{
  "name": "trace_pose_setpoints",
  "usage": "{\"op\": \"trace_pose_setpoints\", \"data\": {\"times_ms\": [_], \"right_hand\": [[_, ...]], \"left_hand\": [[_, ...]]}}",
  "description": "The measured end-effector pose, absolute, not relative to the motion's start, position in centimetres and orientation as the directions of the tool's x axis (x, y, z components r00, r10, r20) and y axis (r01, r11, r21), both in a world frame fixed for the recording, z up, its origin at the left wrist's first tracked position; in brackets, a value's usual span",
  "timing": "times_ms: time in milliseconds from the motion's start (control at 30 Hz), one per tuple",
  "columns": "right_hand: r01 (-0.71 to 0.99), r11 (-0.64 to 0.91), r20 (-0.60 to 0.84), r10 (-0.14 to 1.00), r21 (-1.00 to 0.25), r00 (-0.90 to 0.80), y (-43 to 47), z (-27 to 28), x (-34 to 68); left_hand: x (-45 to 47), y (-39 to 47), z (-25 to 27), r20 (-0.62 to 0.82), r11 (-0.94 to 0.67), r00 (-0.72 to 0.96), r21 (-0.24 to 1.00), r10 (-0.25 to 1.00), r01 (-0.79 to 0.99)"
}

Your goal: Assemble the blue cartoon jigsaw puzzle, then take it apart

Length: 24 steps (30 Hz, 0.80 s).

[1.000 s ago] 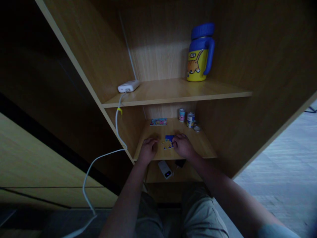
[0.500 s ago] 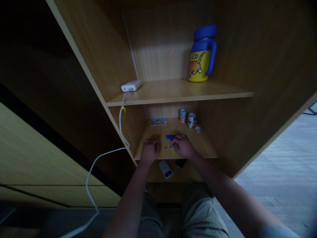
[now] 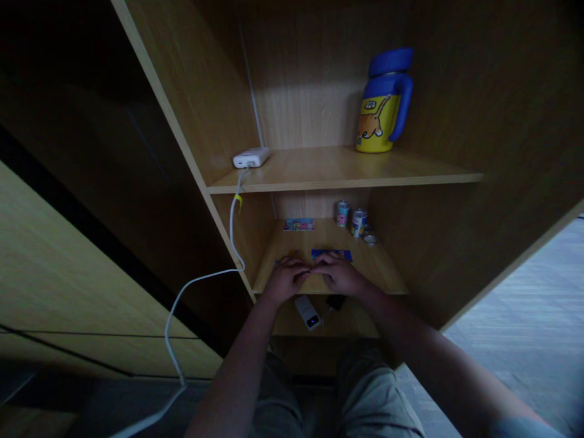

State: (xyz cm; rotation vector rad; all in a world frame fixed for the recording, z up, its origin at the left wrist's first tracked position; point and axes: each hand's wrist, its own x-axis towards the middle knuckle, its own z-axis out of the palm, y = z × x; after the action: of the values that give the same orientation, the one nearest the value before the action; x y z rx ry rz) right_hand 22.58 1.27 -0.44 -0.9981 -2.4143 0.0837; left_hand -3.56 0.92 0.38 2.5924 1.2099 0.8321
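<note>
On the middle shelf, my left hand [image 3: 286, 280] and my right hand [image 3: 337, 274] meet, fingertips touching or nearly so. Both have their fingers drawn together in a pinch. Anything between them is too small and dark to make out. Just beyond my right hand lies a blue jigsaw puzzle [image 3: 347, 254], its nearer part hidden under the hand. A small dark bit, perhaps a loose piece, shows by my left fingers. Farther back lies a colourful picture card [image 3: 298, 225]. To its right stand a pink-and-blue can [image 3: 343, 214] and a blue-and-white can [image 3: 358, 224].
Round metal lids [image 3: 370, 239] lie by the cans. The upper shelf [image 3: 314, 167] bears a white power bank [image 3: 251, 157] and a blue-and-yellow jug [image 3: 381, 109]. A white cable [image 3: 201, 280] hangs at the left. Below, another white device [image 3: 308, 312] sits beside a black object [image 3: 336, 301].
My left hand has moved right and my right hand has turned inward, so their fingertips come together. The puzzle's yellow part is now covered. The view has shifted slightly.
</note>
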Motion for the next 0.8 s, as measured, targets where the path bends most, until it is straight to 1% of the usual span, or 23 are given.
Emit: {"op": "trace_pose_setpoints", "data": {"times_ms": [67,133,233,300,367,433,633,800], "right_hand": [[0.701,0.669,0.456,0.718,-0.247,-0.526,1.3,-0.5,22.6],[0.789,0.561,0.475,0.781,-0.249,-0.405,1.4,-0.6,22.6],[0.872,0.418,0.478,0.838,-0.254,-0.262,1.6,-0.8,22.7],[0.890,0.380,0.471,0.852,-0.254,-0.229,1.8,-0.9,22.7],[0.899,0.360,0.464,0.859,-0.250,-0.215,2.0,-1.0,22.7],[0.905,0.346,0.458,0.865,-0.248,-0.205,2.1,-1.1,22.7],[0.907,0.332,0.447,0.873,-0.258,-0.192,2.0,-1.1,22.8],[0.915,0.319,0.430,0.882,-0.246,-0.191,1.9,-1.0,22.7]], "left_hand": [[-3.5,1.2,0.0,0.443,-0.600,0.432,0.372,0.785,0.708],[-3.6,1.7,-0.3,0.475,-0.515,0.308,0.405,0.824,0.755],[-4.4,2.5,-0.8,0.532,-0.370,0.045,0.523,0.845,0.768],[-5.5,2.9,-1.1,0.542,-0.298,-0.121,0.621,0.832,0.725],[-6.5,3.1,-1.5,0.511,-0.258,-0.220,0.704,0.831,0.662],[-7.3,3.2,-1.8,0.493,-0.253,-0.238,0.733,0.837,0.632],[-7.2,2.9,-1.7,0.490,-0.262,-0.141,0.661,0.860,0.703],[-6.7,3.0,-1.4,0.467,-0.217,-0.163,0.655,0.869,0.724]]}}
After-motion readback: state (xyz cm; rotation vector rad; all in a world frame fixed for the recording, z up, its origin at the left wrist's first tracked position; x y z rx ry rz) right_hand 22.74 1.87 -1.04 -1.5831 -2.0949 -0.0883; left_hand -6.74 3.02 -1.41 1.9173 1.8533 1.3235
